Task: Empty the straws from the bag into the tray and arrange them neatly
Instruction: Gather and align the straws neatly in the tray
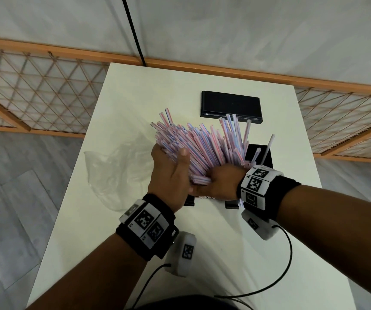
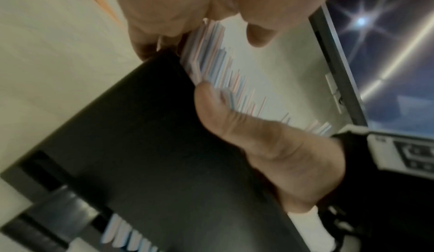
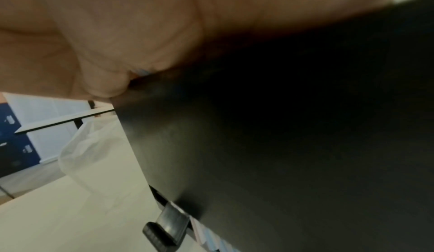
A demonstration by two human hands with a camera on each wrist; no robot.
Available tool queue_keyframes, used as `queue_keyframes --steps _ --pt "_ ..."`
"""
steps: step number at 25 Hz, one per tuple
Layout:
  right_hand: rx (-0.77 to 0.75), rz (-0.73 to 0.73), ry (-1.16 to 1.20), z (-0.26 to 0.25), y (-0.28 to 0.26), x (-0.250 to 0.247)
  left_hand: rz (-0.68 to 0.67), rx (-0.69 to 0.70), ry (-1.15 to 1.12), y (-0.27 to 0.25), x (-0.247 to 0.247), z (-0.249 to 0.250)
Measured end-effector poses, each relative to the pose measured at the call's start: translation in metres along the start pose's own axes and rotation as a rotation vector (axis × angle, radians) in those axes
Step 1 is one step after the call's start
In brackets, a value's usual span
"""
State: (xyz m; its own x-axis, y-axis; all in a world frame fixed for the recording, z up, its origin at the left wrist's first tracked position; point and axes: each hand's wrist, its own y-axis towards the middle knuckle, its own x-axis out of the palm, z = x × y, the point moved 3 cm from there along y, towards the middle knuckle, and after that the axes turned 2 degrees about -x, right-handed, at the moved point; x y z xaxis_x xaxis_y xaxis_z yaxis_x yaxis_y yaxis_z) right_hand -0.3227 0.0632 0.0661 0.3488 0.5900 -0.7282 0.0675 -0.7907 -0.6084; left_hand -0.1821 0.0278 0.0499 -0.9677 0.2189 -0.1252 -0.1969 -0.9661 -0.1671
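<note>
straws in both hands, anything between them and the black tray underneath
Nothing visible does. The straws fan out of both hands right over the tray, and the empty bag lies off to the left on the table.

no words, brands or numbers can be read anywhere; only black-and-white square code patterns stand on the wrist bands (image 1: 148,225) and give no legible text.

Bag (image 1: 113,166) left of tray (image 1: 258,155); lid (image 1: 231,106) behind.
</note>
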Motion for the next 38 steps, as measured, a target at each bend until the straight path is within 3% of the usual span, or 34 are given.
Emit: queue_keyframes --steps 3,6,11,14,17,20,21,23,25,27,30,33,36,38 --pt "-0.03 0.121 -0.064 0.0 0.002 0.006 -0.082 0.076 0.126 -0.002 0.001 -0.008" --pt "-0.037 0.248 -0.146 0.0 -0.012 0.01 -0.078 -0.005 0.218 -0.001 -0.005 -0.012" --pt "-0.221 0.263 -0.098 0.005 -0.055 0.02 -0.055 -0.069 0.165 -0.003 -0.009 -0.007" --pt "-0.239 0.233 -0.113 0.025 -0.073 0.01 -0.035 -0.041 0.173 -0.004 -0.011 0.002" --pt "-0.292 0.261 -0.167 0.032 -0.087 -0.009 0.077 0.091 0.357 -0.007 -0.018 0.018" --pt "-0.314 0.254 -0.239 0.028 -0.09 -0.025 0.129 0.462 0.489 -0.019 -0.015 0.053" --pt "-0.283 0.203 -0.25 0.023 -0.094 -0.03 0.08 0.557 0.482 -0.024 -0.01 0.062" --pt "-0.271 0.184 -0.226 0.017 -0.108 -0.045 -0.101 0.605 0.464 -0.031 0.002 0.071" --pt "-0.232 0.296 -0.123 0.016 -0.131 -0.071 -0.321 0.476 0.521 -0.034 0.014 0.069" --pt "-0.102 0.406 -0.023 0.029 -0.152 -0.092 -0.496 0.327 0.653 -0.035 0.023 0.061" --pt "0.099 0.408 -0.04 0.062 -0.162 -0.093 -0.589 0.252 0.796 -0.032 0.039 0.055" --pt "0.276 0.206 0.008 0.083 -0.158 -0.063 -0.671 0.241 0.842 -0.033 0.057 0.053" --pt "0.279 0.067 0.044 0.088 -0.145 -0.025 -0.736 0.259 0.828 -0.038 0.076 0.049" --pt "0.229 0.195 0.03 0.09 -0.13 -0.012 -0.756 0.296 0.811 -0.042 0.088 0.05"
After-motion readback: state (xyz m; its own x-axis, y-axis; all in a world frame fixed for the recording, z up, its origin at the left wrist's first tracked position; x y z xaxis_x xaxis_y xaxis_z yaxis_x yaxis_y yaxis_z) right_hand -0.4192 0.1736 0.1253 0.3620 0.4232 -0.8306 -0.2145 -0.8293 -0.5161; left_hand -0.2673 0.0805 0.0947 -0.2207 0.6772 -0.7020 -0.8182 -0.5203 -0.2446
